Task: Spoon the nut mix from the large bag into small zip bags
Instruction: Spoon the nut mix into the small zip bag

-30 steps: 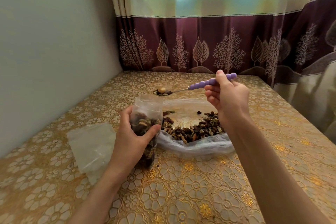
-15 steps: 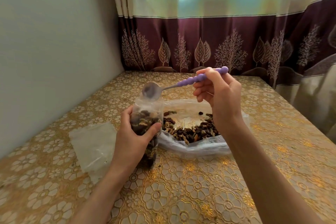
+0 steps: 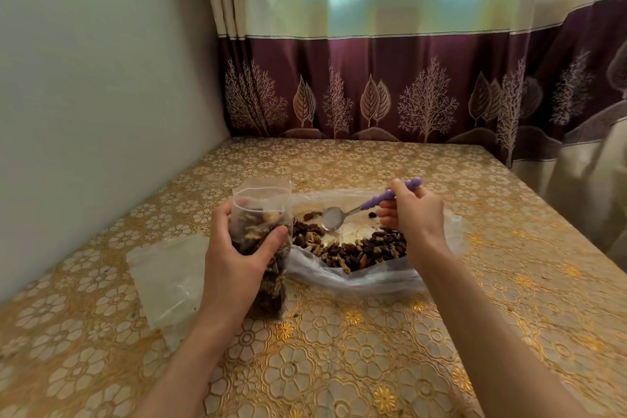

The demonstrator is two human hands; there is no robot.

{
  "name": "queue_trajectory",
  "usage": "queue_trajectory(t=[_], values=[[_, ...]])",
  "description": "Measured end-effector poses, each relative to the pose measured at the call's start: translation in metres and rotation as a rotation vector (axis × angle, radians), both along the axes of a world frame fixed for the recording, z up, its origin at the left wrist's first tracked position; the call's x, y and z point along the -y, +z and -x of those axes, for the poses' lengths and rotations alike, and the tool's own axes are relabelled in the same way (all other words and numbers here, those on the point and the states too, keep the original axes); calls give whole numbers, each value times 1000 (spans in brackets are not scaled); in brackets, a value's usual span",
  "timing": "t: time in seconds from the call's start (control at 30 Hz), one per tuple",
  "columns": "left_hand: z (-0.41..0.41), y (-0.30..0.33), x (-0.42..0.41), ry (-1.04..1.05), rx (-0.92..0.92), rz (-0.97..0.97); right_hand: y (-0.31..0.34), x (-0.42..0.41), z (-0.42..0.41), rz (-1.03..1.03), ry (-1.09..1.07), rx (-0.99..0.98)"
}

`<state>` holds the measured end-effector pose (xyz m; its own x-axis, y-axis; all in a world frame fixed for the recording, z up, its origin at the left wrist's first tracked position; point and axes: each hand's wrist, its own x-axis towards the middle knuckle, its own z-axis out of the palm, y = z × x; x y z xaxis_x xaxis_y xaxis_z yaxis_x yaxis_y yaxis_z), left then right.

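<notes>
Spoon point(image 3: 334, 218) — emptied into the small bag point(image 3: 261, 210) gripped upright on the surface by the left hand point(image 3: 237, 258) — now lowered, pinched by the right hand point(image 3: 415, 214), over the large bag point(image 3: 356, 276); another scoop judged next.

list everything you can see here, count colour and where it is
small bag: 1, clear, mostly full of nut mix, upright on the table, held by the left hand
large bag: 1, clear, lying open at table centre, right of the small bag
nut mix: dark brown and tan, in both bags
spoon: 1, metal bowl, purple handle, empty, over the large bag
spare bags: clear, flat on the table, left of the small bag, count unclear
table: 1, gold floral cover
curtain: cream above, maroon with trees below, behind the table
wall: pale, at left
left hand: grips the small bag
right hand: holds the spoon handle
</notes>
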<state>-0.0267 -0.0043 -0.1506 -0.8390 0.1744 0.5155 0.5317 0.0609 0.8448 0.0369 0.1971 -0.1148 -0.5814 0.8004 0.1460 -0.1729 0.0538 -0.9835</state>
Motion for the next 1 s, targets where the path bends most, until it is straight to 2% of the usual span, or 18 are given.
queue_trajectory(t=[0.53,0.8,1.0], values=[[0,1,0,-13,-12,-7,0,2,2,48,197,119],[-1,2,0,-15,14,11,0,-2,-3,172,136,117],[-3,3,-2,-39,37,14,6,-2,-5,153,53,39]])
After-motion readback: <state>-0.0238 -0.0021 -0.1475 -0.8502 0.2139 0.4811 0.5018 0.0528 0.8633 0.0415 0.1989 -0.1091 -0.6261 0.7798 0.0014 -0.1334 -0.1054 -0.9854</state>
